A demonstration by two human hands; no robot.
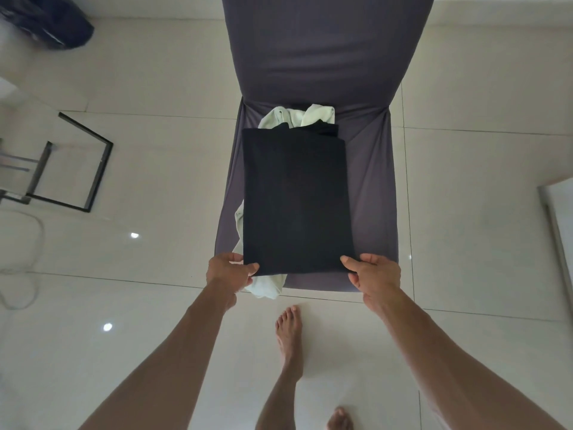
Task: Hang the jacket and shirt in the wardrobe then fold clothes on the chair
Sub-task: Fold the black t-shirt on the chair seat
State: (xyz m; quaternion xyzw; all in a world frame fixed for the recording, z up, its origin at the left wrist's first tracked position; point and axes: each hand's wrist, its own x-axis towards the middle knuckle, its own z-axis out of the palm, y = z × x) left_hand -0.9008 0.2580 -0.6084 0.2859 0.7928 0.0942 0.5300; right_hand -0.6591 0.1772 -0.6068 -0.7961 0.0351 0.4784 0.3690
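A black garment (294, 200) lies folded into a long rectangle on the seat of a grey-covered chair (369, 187). My left hand (228, 270) pinches its near left corner and my right hand (372, 271) pinches its near right corner. Under it lies a pale green garment (297, 114), crumpled; it sticks out at the back of the seat, along the left side, and hangs over the front edge (266, 285). No jacket, shirt or wardrobe is in view.
Pale glossy floor tiles (155, 305) surround the chair. A black metal frame (90, 162) stands at the left, a dark bag (49, 23) lies at the top left, and a white furniture edge (558, 218) is at the right. My bare feet (290, 333) stand before the chair.
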